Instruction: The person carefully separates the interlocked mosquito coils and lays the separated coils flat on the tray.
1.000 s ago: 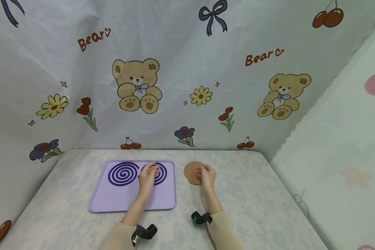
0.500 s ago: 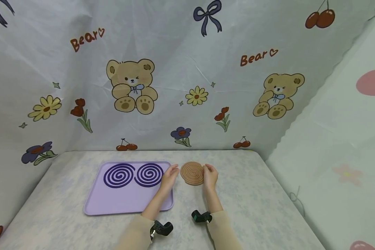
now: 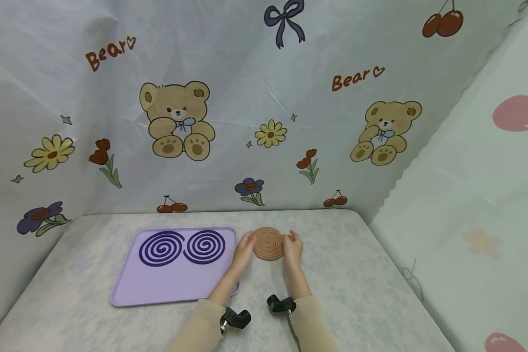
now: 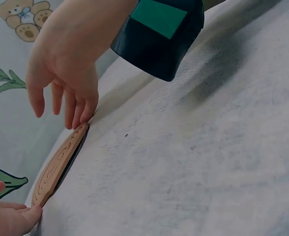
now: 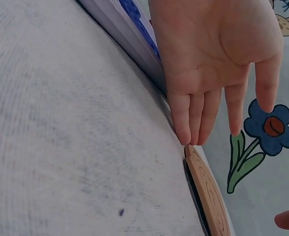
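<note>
I see the left hand [image 3: 244, 248] and right hand [image 3: 293, 248] touching opposite edges of the tan disc [image 3: 268, 244], fingers [image 5: 181, 118] straight; a purple tray [image 3: 167, 287] lies left on the desk [image 3: 356, 293].

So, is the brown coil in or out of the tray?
Out: the coil is right of the tray, apart from it, between the left hand and right hand.

Tan disc [image 3: 268, 243]: matt, spirally grooved, wood-like in the wrist views. Lilac tray [image 3: 158, 286], to its left: smooth and plastic-looking, bearing smooth, dark purple spirals [image 3: 161, 250]. Tabletop [image 3: 356, 293]: matt, mottled, finely textured at close view. Far backdrop [image 3: 233, 73]: printed sheet, creased, cloth or plastic uncertain. Near sleeves [image 3: 312, 322]: plain matt cloth. Wrist cameras [image 3: 237, 319]: black, plastic-looking casings.
</note>
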Demonstrator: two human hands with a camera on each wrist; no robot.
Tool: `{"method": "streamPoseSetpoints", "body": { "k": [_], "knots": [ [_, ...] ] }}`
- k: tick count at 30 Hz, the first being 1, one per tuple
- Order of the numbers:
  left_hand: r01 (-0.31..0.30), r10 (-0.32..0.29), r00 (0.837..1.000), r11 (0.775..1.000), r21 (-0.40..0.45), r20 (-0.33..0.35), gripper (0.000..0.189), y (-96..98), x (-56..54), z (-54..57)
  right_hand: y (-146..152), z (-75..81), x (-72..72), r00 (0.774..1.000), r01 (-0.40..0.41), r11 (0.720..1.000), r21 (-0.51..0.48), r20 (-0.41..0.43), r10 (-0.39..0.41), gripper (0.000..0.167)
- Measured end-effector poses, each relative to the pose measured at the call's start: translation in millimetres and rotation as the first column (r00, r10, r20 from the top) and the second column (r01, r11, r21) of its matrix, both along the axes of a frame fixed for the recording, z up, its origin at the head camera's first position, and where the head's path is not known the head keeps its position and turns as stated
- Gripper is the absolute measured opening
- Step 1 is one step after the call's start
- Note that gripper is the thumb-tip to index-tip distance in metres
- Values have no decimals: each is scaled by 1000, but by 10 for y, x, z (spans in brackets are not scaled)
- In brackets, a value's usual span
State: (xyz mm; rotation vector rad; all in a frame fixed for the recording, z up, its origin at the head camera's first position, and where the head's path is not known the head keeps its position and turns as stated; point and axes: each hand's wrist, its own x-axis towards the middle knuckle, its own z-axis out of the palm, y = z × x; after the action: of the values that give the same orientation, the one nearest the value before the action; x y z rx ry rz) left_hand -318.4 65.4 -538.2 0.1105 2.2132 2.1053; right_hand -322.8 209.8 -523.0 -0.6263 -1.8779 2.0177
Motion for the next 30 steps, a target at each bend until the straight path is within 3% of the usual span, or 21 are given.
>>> {"method": "streamPoseSetpoints", "body": {
  "k": [8, 10, 12, 15, 17, 21, 25, 30],
  "knots": [
    [-43, 45, 999, 991, 125, -12, 49, -26, -10, -22, 57, 0, -12, 995, -65, 995, -71, 70, 70, 47],
    [-41, 45, 999, 988, 146, -21, 48, -47, 32, 71, 57, -4, -16, 995, -71, 996, -57, 72, 75, 45],
    [-47, 54, 998, 988, 145, -41, 48, -48, 39, 80, 43, -7, -19, 995, -68, 996, -50, 67, 71, 43],
    [-70, 81, 994, 987, 145, -75, 47, -43, 36, 47, 11, -9, -36, 997, -47, 999, -26, 52, 48, 43],
    [-93, 108, 990, 985, 145, -94, 48, -28, -8, -71, -9, -10, -42, 998, -46, 999, -20, 34, 47, 44],
    [-137, 151, 983, 982, 127, -108, 48, -46, 7, -101, -29, -4, -41, 999, -52, 999, 10, 14, 52, 50],
    [-182, 199, 969, 976, 122, -145, 46, -109, 22, -51, -43, 30, -26, 998, -63, 998, -3, -5, 63, 53],
    [-245, 267, 936, 962, 122, -229, 44, -218, 19, 13, -88, 109, -20, 997, -75, 995, -66, -38, 73, 52]
  ]
}}
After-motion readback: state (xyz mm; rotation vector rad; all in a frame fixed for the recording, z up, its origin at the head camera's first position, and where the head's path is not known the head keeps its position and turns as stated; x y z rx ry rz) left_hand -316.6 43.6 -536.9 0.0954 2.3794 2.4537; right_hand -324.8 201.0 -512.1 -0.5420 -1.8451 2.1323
